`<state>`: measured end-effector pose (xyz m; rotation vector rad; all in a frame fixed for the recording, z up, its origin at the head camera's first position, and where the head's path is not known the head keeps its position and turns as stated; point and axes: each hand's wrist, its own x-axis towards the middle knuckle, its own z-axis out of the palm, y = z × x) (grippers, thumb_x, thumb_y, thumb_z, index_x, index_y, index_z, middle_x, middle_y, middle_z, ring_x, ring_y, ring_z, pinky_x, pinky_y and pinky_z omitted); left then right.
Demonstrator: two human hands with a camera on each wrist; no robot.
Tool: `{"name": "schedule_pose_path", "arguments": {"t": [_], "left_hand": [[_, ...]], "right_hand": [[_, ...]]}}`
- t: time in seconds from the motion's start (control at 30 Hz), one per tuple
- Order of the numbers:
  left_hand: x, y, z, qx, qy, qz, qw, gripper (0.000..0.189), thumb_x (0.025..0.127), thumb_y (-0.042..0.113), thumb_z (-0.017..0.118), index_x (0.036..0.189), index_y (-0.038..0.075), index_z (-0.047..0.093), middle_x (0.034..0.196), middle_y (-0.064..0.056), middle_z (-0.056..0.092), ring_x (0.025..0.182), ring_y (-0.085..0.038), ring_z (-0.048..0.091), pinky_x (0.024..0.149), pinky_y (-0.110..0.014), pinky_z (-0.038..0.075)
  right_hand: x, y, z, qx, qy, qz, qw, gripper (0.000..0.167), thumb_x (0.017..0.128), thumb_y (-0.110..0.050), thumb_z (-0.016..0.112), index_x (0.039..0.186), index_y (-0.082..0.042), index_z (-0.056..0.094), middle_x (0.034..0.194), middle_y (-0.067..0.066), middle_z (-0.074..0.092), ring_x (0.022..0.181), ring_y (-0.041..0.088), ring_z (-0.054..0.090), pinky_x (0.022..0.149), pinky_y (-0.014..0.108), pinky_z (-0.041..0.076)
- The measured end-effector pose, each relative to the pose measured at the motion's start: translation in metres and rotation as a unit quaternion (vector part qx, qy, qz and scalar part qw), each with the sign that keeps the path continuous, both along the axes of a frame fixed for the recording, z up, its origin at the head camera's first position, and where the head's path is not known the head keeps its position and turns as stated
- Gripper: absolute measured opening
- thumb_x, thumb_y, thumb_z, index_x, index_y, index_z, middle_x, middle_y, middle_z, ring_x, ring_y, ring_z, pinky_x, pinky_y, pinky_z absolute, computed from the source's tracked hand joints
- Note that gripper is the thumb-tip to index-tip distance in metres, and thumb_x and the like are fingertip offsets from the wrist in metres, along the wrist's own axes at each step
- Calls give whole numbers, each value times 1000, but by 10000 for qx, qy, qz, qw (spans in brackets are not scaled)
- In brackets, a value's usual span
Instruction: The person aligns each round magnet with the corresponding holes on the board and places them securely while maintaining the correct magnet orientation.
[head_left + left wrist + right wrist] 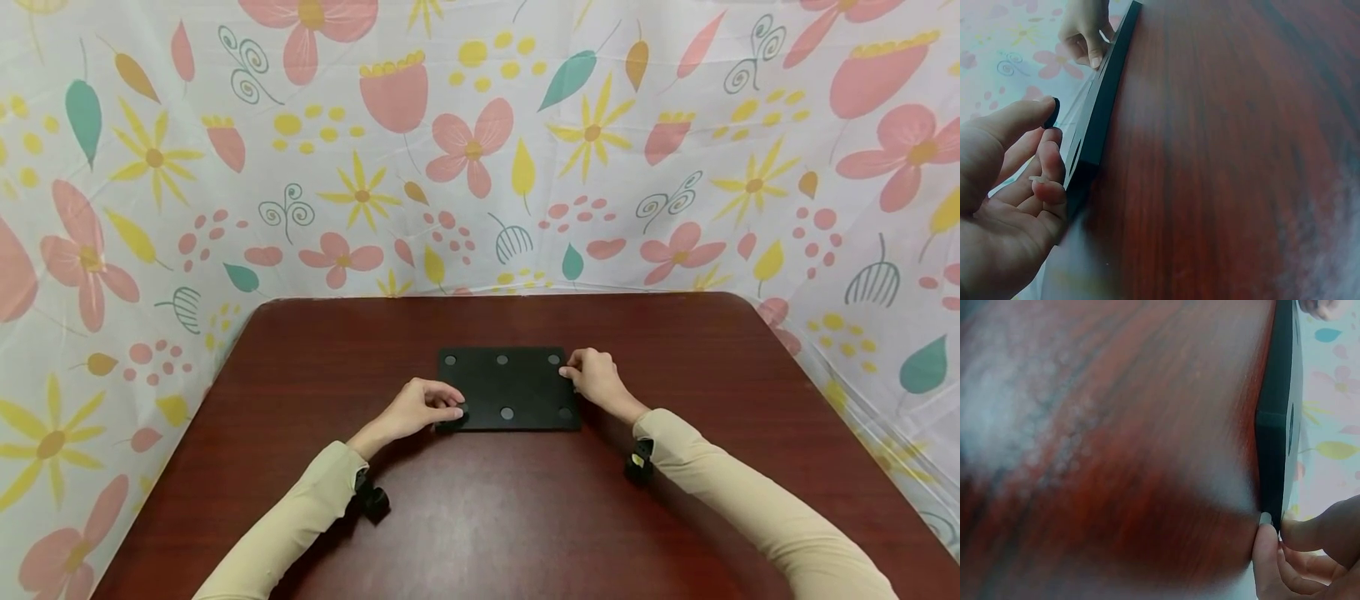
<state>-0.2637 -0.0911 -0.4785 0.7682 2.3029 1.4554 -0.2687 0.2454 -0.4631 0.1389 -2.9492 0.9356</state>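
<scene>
A flat black rectangular board [480, 386] with several round grey spots lies on the table. At its near left corner, my left hand [420, 407] pinches a small black disc [1052, 114] between thumb and fingertip; the left wrist view shows the disc held apart from the board's face. My right hand [597, 379] grips the board's right edge, its thumb on the top face and a finger against the side, as the right wrist view shows. The spot at the near left corner is hidden by my left hand.
The reddish-brown wooden table [517, 517] has rounded far corners. A floral curtain [480, 167] hangs behind it and along the sides. Black wrist cameras [372, 500] sit below both sleeve cuffs, close above the tabletop.
</scene>
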Motion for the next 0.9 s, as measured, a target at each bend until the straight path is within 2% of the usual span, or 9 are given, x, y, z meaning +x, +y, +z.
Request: {"name": "schedule_pose_path", "arguments": {"t": [0.13,0.27,0.47,0.7,0.9], "left_hand": [[-1,0,-2,92,-12,20,10000,22,86,15,74,106,4,72,93,-14,69,65,-21,58,51,-28,49],[1,1,0,111,13,72,9999,21,86,16,74,104,6,73,92,-12,69,65,-15,57,52,-26,48],[5,3,0,85,2,173,9998,21,86,17,74,104,7,73,91,-11,68,68,-15,58,52,-27,49],[7,9,-2,46,84,491,9987,22,85,15,75,105,7,73,92,-11,70,74,-16,60,57,-22,47],[5,14,1,79,114,768,9969,21,85,15,75,104,7,73,91,-10,71,74,-21,63,60,-24,49]], "right_hand": [[0,0,0,-12,-26,0,10000,16,93,-13,65,90,3,68,75,16,68,53,13,63,50,27,51],[0,0,0,-12,-23,-7,10000,16,93,-13,65,91,2,68,75,16,68,54,13,63,51,28,52],[0,1,-3,19,-25,-16,10000,16,93,-13,65,91,2,68,74,15,68,54,14,63,51,28,52],[1,0,-4,29,10,-10,10000,16,93,-13,65,89,2,68,73,14,67,53,13,63,51,28,52],[0,0,-1,19,-5,-24,10000,16,93,-13,65,92,2,68,76,16,68,54,14,63,52,29,53]]}}
